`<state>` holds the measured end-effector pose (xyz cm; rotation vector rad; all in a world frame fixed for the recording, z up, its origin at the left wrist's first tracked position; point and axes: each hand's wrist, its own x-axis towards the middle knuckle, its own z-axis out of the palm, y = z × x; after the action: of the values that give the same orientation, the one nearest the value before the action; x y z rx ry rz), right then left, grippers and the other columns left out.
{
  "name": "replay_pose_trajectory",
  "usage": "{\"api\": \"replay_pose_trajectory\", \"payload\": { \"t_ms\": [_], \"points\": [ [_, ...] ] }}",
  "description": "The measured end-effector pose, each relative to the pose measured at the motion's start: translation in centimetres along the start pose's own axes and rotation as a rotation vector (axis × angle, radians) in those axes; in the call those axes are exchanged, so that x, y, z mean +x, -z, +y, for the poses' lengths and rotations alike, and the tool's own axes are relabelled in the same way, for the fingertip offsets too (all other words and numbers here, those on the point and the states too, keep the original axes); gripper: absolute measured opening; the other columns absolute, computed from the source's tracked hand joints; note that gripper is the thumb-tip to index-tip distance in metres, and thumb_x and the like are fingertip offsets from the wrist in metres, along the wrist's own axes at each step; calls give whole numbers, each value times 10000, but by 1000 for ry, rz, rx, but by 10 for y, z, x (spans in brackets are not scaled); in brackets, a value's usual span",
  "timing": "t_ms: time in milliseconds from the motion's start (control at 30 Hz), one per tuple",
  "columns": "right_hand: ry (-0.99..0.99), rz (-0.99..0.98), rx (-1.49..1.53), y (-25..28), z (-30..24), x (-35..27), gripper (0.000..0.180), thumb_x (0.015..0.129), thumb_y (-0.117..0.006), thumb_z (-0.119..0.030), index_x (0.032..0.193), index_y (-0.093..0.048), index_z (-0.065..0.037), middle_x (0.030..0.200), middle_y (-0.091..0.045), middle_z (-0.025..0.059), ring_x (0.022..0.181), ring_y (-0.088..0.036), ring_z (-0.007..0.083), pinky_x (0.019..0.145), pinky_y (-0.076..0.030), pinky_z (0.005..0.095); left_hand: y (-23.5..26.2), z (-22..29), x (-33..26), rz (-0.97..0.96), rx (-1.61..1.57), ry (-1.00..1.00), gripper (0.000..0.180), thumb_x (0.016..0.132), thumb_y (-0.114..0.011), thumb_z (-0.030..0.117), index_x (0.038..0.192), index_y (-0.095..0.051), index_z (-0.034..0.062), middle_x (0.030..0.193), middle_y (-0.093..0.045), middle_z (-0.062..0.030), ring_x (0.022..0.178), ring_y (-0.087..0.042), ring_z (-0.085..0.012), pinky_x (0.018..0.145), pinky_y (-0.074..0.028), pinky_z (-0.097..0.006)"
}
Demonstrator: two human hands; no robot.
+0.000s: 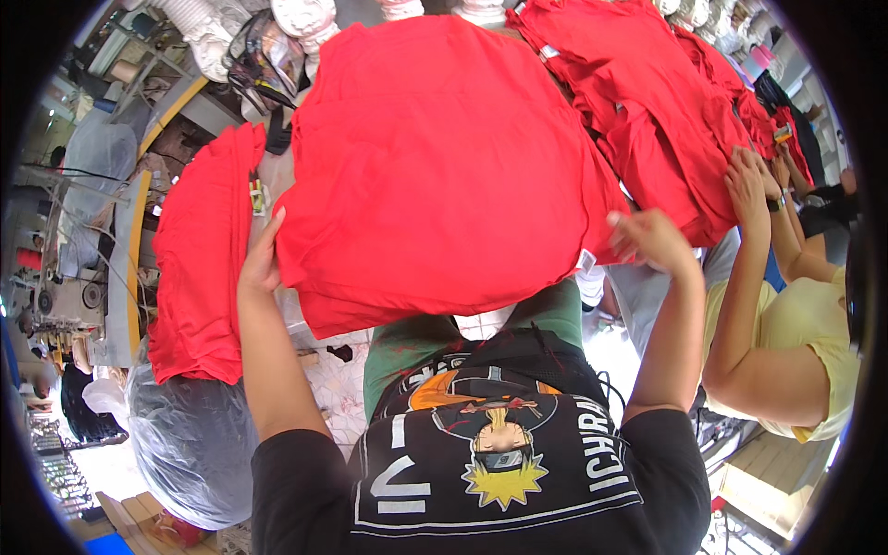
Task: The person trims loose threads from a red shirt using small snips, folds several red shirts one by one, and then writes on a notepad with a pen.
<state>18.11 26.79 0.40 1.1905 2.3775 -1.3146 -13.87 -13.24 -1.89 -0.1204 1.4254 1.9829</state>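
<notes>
A large piece of red clothing (435, 176) lies spread out in front of me, its near edge hanging toward my lap. A small white label (585, 260) shows at its lower right edge. My left hand (263, 255) rests along the left edge of the cloth, with its fingers stretched out and the palm side against the fabric. Near the right edge, my right hand (655, 242) is raised with bent, spread fingers, slightly blurred, and nothing shows in it.
A folded red stack (205, 259) lies at left above a plastic-wrapped bundle (190, 444). More red garments (647, 111) cover the right side, where a co-worker's hands (751, 185) touch them. A clear bag (266, 60) and white ornate posts (310, 23) stand at the back.
</notes>
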Motion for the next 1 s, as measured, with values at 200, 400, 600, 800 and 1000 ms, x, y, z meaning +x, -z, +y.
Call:
{"api": "replay_pose_trajectory", "payload": {
  "t_ms": [200, 400, 600, 800, 1000],
  "points": [
    [543, -144, -70, -86, 60, 2, 553, 769, -652, -539, 766, -661, 14, 683, -649, 93, 625, -655, 193, 559, -496, 273, 21, 19, -10, -88, 591, -41, 346, 870, -603, 198, 1143, -567, -11, 1082, -635, -97, 977, -605, -156, 894, -445, -298],
    [361, -496, 78, -26, -5, -31, 402, 803, -696, -327, 585, -600, -3, 522, -528, 20, 530, -573, 95, 518, -426, 228, 15, 70, -37, -110, 294, -505, 223, 872, -592, 140, 1066, -601, 32, 1022, -650, -71, 953, -608, -143, 873, -448, -283],
    [990, 655, 912, 101, -19, -99, 371, 895, -492, -224, 1200, -502, -14, 1202, -530, 141, 1062, -548, 247, 946, -423, 382, -9, 179, -118, -212, 72, -870, 261, 925, -517, 202, 1106, -559, 19, 1094, -618, -67, 1024, -577, -162, 905, -448, -341],
    [787, -107, 642, 96, -168, -33, 238, 889, -459, -227, 981, -552, -28, 908, -632, 125, 758, -658, 239, 690, -532, 302, -42, 211, -59, -410, 452, -581, 293, 924, -520, 219, 1107, -551, -8, 1100, -613, -92, 1022, -567, -163, 911, -450, -345],
    [1205, 374, 477, 153, -279, -94, 253, 902, -455, -125, 1085, -563, 14, 1051, -603, 113, 999, -567, 217, 924, -423, 368, -103, 344, -67, -115, 263, -1161, 339, 903, -556, 238, 1163, -535, 22, 1157, -592, -82, 1051, -560, -175, 952, -414, -345]
  ]
}}
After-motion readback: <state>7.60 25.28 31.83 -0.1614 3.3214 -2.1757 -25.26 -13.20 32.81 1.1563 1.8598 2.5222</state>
